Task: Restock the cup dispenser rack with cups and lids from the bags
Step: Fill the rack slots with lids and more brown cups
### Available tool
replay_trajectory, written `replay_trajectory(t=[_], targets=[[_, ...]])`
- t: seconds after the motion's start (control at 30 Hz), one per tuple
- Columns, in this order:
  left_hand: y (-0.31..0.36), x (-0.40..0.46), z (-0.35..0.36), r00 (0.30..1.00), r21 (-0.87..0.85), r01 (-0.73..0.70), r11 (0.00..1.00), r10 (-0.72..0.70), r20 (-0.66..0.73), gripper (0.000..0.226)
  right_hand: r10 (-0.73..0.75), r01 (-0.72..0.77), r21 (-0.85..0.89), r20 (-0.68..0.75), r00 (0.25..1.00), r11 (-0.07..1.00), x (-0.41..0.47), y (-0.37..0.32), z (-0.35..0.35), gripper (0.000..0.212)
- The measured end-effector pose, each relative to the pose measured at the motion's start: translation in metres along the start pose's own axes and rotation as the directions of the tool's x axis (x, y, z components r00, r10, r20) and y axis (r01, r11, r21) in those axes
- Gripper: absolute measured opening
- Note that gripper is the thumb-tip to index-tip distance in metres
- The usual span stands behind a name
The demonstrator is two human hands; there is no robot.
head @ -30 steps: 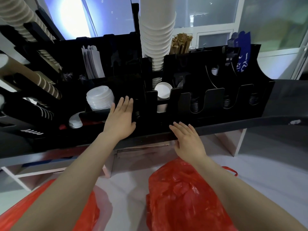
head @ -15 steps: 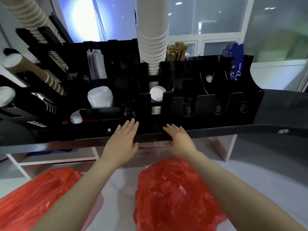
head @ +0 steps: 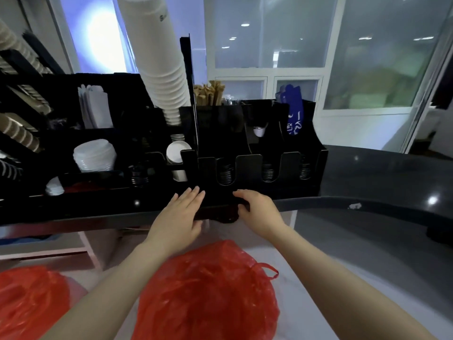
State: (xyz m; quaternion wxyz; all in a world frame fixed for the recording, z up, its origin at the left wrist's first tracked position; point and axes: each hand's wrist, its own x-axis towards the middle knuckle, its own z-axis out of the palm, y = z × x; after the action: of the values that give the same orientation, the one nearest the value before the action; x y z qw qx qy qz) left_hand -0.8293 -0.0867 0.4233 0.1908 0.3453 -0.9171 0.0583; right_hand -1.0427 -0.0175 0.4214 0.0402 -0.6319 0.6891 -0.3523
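Both hands (head: pixel 215 212) (bare) near rack (head: pixel 245 168); blue writing unreadable.

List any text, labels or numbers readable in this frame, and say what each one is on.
None can be read in full.
Blue packet in the rack: white handwritten-style marks, too blurred to read.
White cup stack: a small grey mark near the top, too small and blurred to read.
Red bags, lids and counter: no text visible.

Dark glossy counter (head: pixel 382 182), black cup dispenser rack (head: pixel 257 148) standing on it, two red bags (head: pixel 208 295) on pale floor (head: pixel 331 246)
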Motion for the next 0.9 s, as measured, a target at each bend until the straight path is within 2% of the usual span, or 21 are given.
replay_trajectory(t=[0.23,0.43,0.67,0.9], targets=[[0.036,0.024,0.012,0.998,-0.005,0.043,0.999,-0.043,0.035,0.066,0.017,-0.018,-0.028,-0.021,1.000,0.999,-0.003,0.044,-0.030,0.041],[0.050,0.025,0.018,0.991,-0.059,0.129,0.990,-0.127,0.029,0.061,-0.022,0.022,0.013,-0.017,1.000,1.000,0.005,0.052,-0.038,0.037],[0.034,-0.007,0.010,0.970,-0.090,0.243,0.966,-0.242,0.012,0.058,-0.128,0.123,0.077,0.066,0.990,0.989,0.013,0.027,-0.017,0.034],[-0.011,-0.048,-0.011,0.951,-0.139,0.297,0.945,-0.305,-0.041,0.058,-0.185,0.174,0.113,0.095,0.978,0.978,0.016,-0.031,0.018,0.033]])
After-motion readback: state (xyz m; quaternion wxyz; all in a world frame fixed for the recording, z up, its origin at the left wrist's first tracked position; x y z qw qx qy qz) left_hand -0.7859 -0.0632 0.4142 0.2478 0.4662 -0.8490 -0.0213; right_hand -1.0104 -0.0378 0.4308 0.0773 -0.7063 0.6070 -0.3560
